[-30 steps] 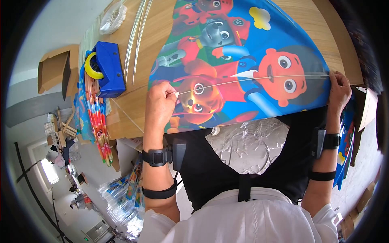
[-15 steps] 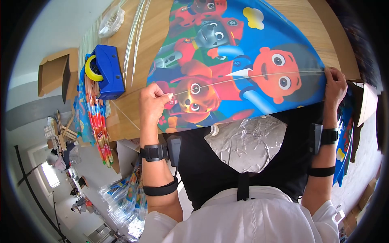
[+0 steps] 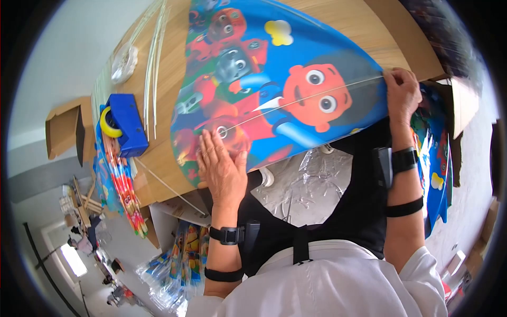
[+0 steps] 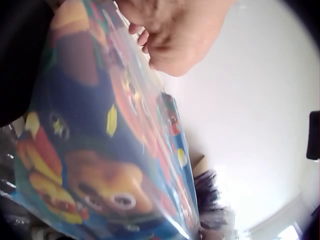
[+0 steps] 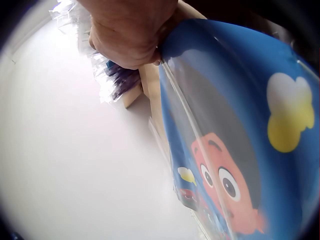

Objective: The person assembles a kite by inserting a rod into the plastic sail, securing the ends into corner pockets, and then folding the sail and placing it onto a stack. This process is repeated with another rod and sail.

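Observation:
A large kite (image 3: 296,53), blue with printed cartoon figures, lies across the table and hangs slightly over its near edge. Along its length runs a thin pale rod (image 3: 317,95). My right hand (image 3: 404,95) pinches the kite's pointed tip at the rod's end; in the right wrist view this hand (image 5: 132,37) has the rod leading away from its fingertips. My left hand (image 3: 224,171) lies on the printed sheet with fingers extended, over the rod's other end. The left wrist view has this hand (image 4: 180,35) at the top, above the printed sheet.
On the table (image 3: 174,37) are a blue tape dispenser (image 3: 133,124), several thin white rods (image 3: 153,74) and a white bowl (image 3: 124,63). Colourful wrapped pieces (image 3: 124,185) jut over the left edge, near an open cardboard box (image 3: 74,129). More printed sheets (image 3: 435,174) hang at right.
My left hand has gone from pinching at the rod's end to lying with straight fingers on the kite. My right hand keeps its pinch at the tip. The whole scene has shifted left in view.

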### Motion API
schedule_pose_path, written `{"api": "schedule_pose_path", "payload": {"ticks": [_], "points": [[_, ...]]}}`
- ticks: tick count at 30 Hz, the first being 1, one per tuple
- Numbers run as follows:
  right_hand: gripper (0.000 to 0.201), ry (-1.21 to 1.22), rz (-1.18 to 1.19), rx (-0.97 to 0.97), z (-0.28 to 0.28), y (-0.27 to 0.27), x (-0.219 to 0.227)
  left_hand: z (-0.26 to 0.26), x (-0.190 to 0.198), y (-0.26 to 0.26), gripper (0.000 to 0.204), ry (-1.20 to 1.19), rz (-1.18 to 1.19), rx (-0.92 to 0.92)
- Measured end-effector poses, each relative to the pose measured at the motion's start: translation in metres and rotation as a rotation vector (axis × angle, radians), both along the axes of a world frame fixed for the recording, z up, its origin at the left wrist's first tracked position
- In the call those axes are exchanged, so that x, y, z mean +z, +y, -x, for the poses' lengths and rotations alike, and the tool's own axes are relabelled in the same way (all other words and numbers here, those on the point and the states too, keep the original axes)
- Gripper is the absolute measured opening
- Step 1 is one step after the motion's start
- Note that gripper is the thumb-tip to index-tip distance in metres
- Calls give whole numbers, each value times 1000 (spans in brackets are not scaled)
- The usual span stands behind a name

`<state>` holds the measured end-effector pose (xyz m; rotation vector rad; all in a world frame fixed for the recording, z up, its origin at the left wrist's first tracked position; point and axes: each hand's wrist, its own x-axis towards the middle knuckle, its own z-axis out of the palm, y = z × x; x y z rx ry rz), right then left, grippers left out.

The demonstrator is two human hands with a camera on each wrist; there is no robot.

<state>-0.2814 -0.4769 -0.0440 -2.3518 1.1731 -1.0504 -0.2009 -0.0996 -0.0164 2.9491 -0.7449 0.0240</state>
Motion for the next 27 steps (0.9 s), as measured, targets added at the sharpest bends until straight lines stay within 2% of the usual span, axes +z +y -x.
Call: {"api": "schedule_pose_path", "payload": {"ticks": [5,7,12,14,17,18,20,21,22,23,24,26,27], "points": [[15,-33,-78,-30,-2,6,3,6,2,-33,74,-12,-55,-55],[16,-38,-84,-39,-3,7,5,11,3,-64,74,-1,29,-208],[14,-71,-39,-18,-2,5,0,21,0,-158,77,35,116,-399],[14,-96,-25,-20,-2,5,-1,22,1,-192,72,33,176,-518],[11,-180,-152,15,2,4,3,13,1,-228,69,-22,188,-646],[11,-184,-145,-5,4,1,5,8,7,-237,59,-40,245,-673],[10,-413,-415,104,8,-2,8,-9,20,-251,53,-27,286,-691],[10,-419,-408,85,11,-4,10,-19,26,-258,49,-17,322,-687],[9,-507,-552,161,13,-7,12,-28,29,-266,45,-22,423,-749],[8,-594,-696,243,13,-8,15,-36,36,-274,45,-23,425,-763],[7,-601,-787,261,14,-6,24,-43,46,-282,44,130,451,-842],[6,-654,-814,261,14,-3,29,-51,55,-300,43,403,481,-950],[5,-700,-849,270,14,-2,30,-56,57,-309,44,429,410,-1026]]}}
